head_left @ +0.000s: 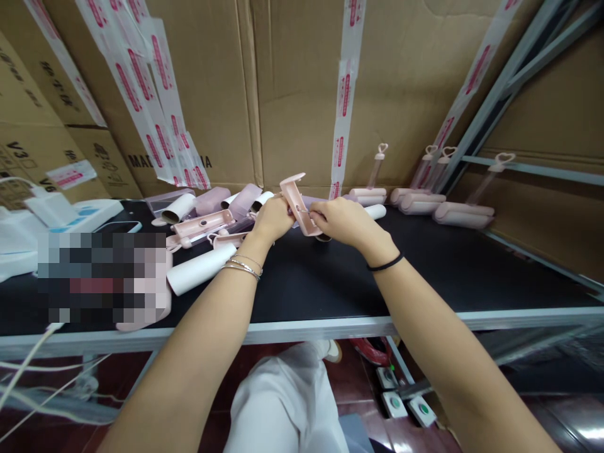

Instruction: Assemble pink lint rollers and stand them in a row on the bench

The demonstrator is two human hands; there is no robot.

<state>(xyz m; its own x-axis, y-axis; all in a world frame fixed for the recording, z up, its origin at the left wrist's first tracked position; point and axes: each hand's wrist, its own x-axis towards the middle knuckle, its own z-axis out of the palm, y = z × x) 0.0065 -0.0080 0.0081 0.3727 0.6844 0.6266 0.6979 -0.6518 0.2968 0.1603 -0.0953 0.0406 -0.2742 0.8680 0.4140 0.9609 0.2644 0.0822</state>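
Note:
Between my hands, above the black table, a pale pink plastic holder (296, 201) is held tilted, its hollow side towards me. My left hand (274, 218) is closed around its left side, the fingertips partly hidden behind it. From the right, my right hand (338, 220) has its fingers bent and pressed against the hollow inside, near a small hole. Whether a small part sits under those fingertips I cannot tell. Left of my left hand, similar pink holders (207, 225) lie among white tubes (201, 269) and translucent lilac pieces (245, 201).
Several pink units with upright heart-topped stems (465, 214) stand at the right back. A white power strip (94, 214) with plugs and cables is at the left. Large taped cartons (292, 94) wall the back. A metal shelf frame (509, 94) rises at the right.

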